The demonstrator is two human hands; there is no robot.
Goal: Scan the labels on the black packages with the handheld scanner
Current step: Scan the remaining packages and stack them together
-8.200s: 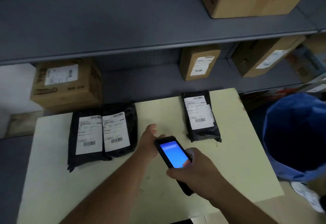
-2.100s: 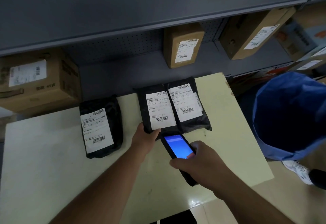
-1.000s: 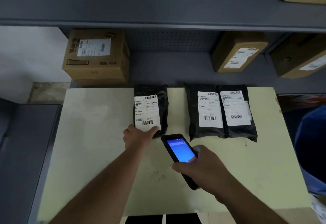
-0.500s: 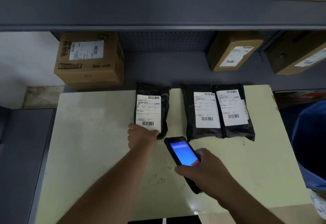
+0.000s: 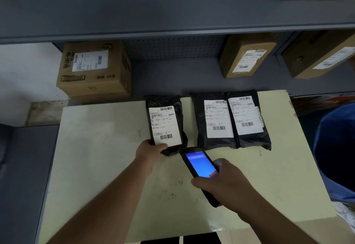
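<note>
Left hand point(image 5: 148, 152) on black package point(image 5: 165, 122), scanner point(image 5: 199, 165) (screen lit) in right hand point(image 5: 224, 183)

**Room to my left, crowding to my right**

The pale yellow-green tabletop point(image 5: 92, 147) lies bare on my left. On my right, two touching black plastic packages point(image 5: 230, 120) block the far edge, and a blue fabric bag point(image 5: 336, 151) crowds that side.

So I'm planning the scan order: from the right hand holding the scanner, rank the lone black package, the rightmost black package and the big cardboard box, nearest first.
From the right hand:
1. Lone black package, just ahead and to the left, held by the left hand.
2. Rightmost black package, ahead and to the right.
3. Big cardboard box, far left, on the shelf behind the table.
</note>
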